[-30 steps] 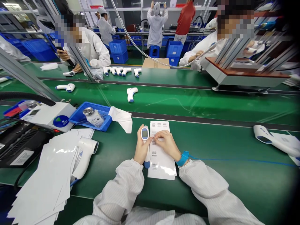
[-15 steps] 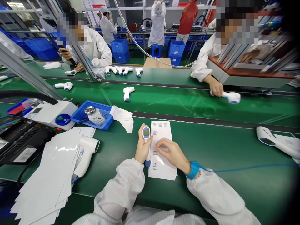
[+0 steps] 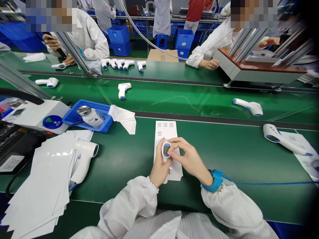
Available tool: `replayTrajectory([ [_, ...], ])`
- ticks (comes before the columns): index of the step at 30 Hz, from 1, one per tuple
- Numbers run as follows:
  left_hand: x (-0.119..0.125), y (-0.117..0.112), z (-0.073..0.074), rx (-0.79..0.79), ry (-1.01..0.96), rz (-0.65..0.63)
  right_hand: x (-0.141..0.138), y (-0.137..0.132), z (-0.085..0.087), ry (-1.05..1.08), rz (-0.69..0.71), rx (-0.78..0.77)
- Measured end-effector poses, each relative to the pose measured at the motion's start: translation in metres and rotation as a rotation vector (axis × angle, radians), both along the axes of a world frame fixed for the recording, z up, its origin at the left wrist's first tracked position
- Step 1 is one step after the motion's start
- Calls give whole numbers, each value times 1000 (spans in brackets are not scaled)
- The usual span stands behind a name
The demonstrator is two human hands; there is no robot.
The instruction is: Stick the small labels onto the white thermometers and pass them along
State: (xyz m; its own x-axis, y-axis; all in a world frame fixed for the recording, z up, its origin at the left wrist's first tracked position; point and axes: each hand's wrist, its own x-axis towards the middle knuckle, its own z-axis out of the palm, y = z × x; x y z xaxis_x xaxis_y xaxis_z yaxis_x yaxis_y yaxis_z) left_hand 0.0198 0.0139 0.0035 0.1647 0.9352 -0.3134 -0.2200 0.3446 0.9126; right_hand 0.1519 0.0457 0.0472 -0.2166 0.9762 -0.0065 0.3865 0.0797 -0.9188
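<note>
My left hand (image 3: 160, 168) is wrapped round a white infrared thermometer (image 3: 166, 150) with a blue-rimmed grey screen facing up. At that screen's right edge, the thumb and fingers of my right hand (image 3: 191, 161) are pinched together. Whatever the pinch holds, if anything, is too small to make out. Beneath both hands lies a white label sheet (image 3: 165, 128) with small printed labels at its top; its lower part is partly covered. A blue strap (image 3: 213, 181) with a cord circles my right wrist.
To the left are a blue tray (image 3: 104, 124) with a bottle, a paper stack (image 3: 47, 172) and another thermometer (image 3: 83, 159). More thermometers lie on the green belt (image 3: 174, 96) and at right. Co-workers sit opposite, beside a metal post (image 3: 72, 53).
My right hand has moved from the label sheet to the thermometer's screen. My left hand has brought the thermometer right, over the sheet. A co-worker opposite has let go of a thermometer on the belt.
</note>
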Motion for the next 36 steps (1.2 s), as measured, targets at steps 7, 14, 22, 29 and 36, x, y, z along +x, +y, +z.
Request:
replayTrajectory([
  [7,-1,2,0,48,12,-7,0,10,3,61,14,-6],
  [14,-1,3,2,64,60,-8,4,21,8,14,60,-3],
  [22,-1,2,1,81,75,-40,3,26,11,-3,90,0],
  [29,-3,4,0,86,53,-50,4,27,13,-8,95,-2],
  [36,-7,3,6,6,-103,-70,2,27,13,-11,96,8],
])
